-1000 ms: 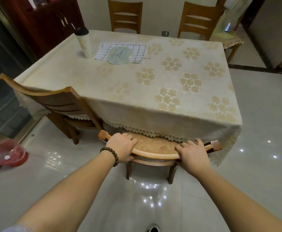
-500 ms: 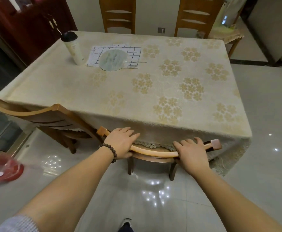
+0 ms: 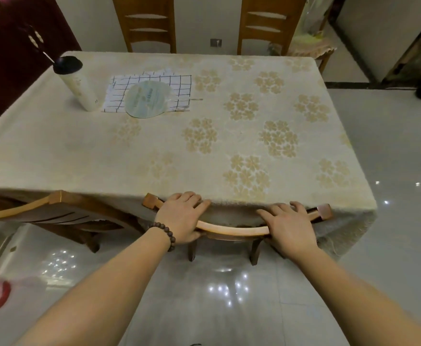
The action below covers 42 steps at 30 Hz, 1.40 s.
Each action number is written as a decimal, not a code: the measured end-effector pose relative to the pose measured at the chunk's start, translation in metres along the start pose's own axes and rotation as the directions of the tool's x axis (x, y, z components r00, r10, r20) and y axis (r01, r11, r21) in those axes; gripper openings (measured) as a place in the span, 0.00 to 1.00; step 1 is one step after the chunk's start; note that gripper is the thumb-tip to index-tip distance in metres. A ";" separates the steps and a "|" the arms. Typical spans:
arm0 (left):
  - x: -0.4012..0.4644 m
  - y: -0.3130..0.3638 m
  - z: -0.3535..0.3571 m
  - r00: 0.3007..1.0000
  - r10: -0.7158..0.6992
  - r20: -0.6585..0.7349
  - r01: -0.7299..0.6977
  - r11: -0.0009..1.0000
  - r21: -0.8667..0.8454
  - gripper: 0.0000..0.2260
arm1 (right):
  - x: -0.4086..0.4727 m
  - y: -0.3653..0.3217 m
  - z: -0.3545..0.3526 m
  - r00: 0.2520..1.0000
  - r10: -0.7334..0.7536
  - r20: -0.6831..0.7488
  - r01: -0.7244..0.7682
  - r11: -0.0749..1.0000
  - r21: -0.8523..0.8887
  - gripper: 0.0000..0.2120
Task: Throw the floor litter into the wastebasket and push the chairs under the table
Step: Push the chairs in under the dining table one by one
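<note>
Table (image 3: pixel 154 156): bottle (image 3: pixel 78 83) near the far left corner, cloth (image 3: pixel 179 82) just right of it, fan (image 3: pixel 148 98) on the cloth. Near edge: one chair (image 3: pixel 232 231) tucked under, another chair (image 3: pixel 54 216) to its left. Two chairs (image 3: pixel 145 23) (image 3: pixel 267 23) behind the far edge.

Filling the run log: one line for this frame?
left hand, right hand | on chair top rail | seat under table
</note>
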State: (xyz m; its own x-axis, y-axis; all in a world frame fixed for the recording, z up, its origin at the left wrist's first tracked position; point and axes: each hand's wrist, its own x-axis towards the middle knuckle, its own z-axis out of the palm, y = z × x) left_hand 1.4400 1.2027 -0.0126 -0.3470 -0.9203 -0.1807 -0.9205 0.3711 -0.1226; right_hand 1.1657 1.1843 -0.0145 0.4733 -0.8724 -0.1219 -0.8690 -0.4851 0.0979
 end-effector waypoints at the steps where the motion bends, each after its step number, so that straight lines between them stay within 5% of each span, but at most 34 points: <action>1: 0.000 0.000 0.001 1.000 -0.002 -0.002 0.002 1.000 -0.006 0.34 | 0.000 0.000 0.000 1.000 -0.004 0.007 0.004 1.000 -0.002 0.24; 13: -0.004 0.013 -0.014 0.980 -0.140 0.142 0.147 0.988 -0.041 0.41 | -0.010 -0.018 -0.014 0.986 0.157 0.051 -0.158 0.987 0.021 0.35; 19: -0.030 0.048 -0.033 0.988 -0.153 -0.029 0.141 0.957 -0.255 0.35 | -0.061 -0.017 -0.024 0.965 0.262 -0.027 -0.252 0.946 0.204 0.35; 30: 0.006 0.181 -0.071 0.965 0.103 -0.240 -0.183 0.921 -0.344 0.30 | -0.192 0.037 -0.021 0.703 0.710 -0.036 -0.646 0.659 0.385 0.33; 37: 0.042 0.288 -0.093 0.929 0.263 -0.260 -0.336 0.893 -0.298 0.31 | -0.273 0.099 -0.004 0.514 0.857 0.021 -0.784 0.461 0.416 0.32; 42: 0.088 0.365 -0.102 0.933 0.279 -0.229 -0.339 0.896 -0.287 0.31 | -0.305 0.173 0.020 0.452 0.891 0.039 -0.803 0.387 0.453 0.30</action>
State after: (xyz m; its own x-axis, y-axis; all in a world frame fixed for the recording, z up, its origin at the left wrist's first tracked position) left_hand 1.0558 1.2449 0.0260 -0.6216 -0.7830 0.0209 -0.7589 0.6087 0.2313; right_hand 0.8682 1.3673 0.0203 -0.5661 -0.8243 -0.0065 -0.7820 0.5395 -0.3122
